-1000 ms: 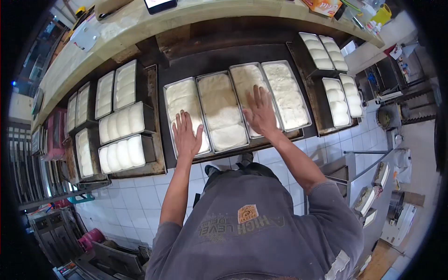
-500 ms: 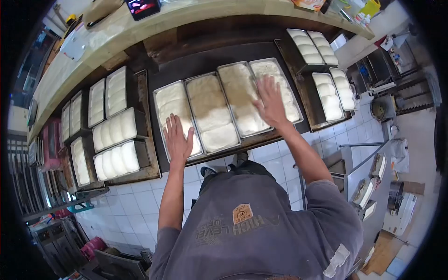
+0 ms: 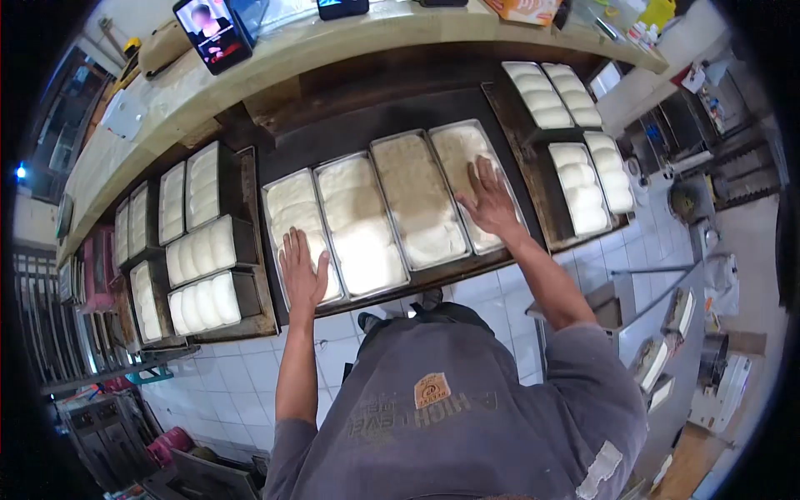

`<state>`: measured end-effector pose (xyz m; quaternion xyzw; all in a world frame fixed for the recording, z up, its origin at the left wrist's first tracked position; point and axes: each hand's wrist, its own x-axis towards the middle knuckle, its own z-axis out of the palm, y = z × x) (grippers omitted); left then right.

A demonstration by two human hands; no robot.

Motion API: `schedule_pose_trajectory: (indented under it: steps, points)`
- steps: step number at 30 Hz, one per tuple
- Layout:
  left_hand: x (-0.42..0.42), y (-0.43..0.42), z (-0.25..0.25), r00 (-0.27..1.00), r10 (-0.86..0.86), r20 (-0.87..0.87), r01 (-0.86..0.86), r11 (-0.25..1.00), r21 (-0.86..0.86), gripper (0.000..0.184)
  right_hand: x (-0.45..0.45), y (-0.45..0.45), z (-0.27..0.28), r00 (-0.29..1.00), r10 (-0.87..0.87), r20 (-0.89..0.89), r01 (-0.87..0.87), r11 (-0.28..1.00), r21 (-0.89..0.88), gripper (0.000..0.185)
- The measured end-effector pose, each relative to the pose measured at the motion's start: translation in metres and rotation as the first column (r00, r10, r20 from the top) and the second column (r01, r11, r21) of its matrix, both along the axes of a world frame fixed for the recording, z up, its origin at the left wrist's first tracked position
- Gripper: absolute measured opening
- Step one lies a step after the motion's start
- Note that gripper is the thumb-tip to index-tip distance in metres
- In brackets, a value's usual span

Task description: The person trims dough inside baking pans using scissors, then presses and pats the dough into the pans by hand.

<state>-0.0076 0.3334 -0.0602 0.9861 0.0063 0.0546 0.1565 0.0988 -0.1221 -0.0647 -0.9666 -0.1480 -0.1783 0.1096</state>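
Note:
Several metal loaf pans filled with pale dough stand side by side on a dark tray (image 3: 350,117) in front of me. My left hand (image 3: 302,271) lies flat, fingers spread, over the near part of the leftmost pan's dough (image 3: 293,200). On the dough in the rightmost pan (image 3: 462,150) rests my right hand (image 3: 490,200), palm down with fingers apart. Between them are a middle pan of dough (image 3: 354,208) and another pan of dough (image 3: 408,179), touched by neither hand. Whether the palms press the dough or only hover cannot be made out.
More dough-filled pans (image 3: 200,250) sit on a tray at the left, others (image 3: 579,187) on a tray at the right. A wooden shelf (image 3: 333,54) runs behind, carrying a lit phone (image 3: 212,33). A metal table (image 3: 633,342) stands at my right, above white floor tiles (image 3: 225,383).
The view has tilted, so the pans sit lower and further left and more of the phone shows. My right hand now lies more fully over the rightmost pan; my left stays at the leftmost.

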Motion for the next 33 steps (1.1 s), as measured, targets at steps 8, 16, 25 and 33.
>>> schedule_pose_trajectory:
  steps: [8,16,25,33]
  points:
    - [-0.002,-0.005,0.011,0.999,0.037,-0.023,-0.038,0.999,-0.010,0.076,0.041,0.012,-0.013,0.969,-0.060,-0.238,0.011,0.979,-0.204,0.081]
    - [-0.002,-0.006,0.008,0.999,0.012,0.045,-0.012,1.000,0.001,0.073,0.069,0.026,0.014,0.995,0.102,-0.017,-0.103,0.983,-0.150,0.082]
    - [-0.002,-0.004,0.005,0.995,0.026,0.099,-0.023,0.999,-0.036,0.076,0.120,0.012,0.011,0.895,0.268,0.356,-0.291,0.957,0.009,0.065]
    - [0.031,0.001,0.051,0.998,0.036,0.057,-0.040,0.998,0.055,0.086,0.094,0.003,0.010,0.990,0.080,-0.113,-0.082,0.997,-0.015,0.071]
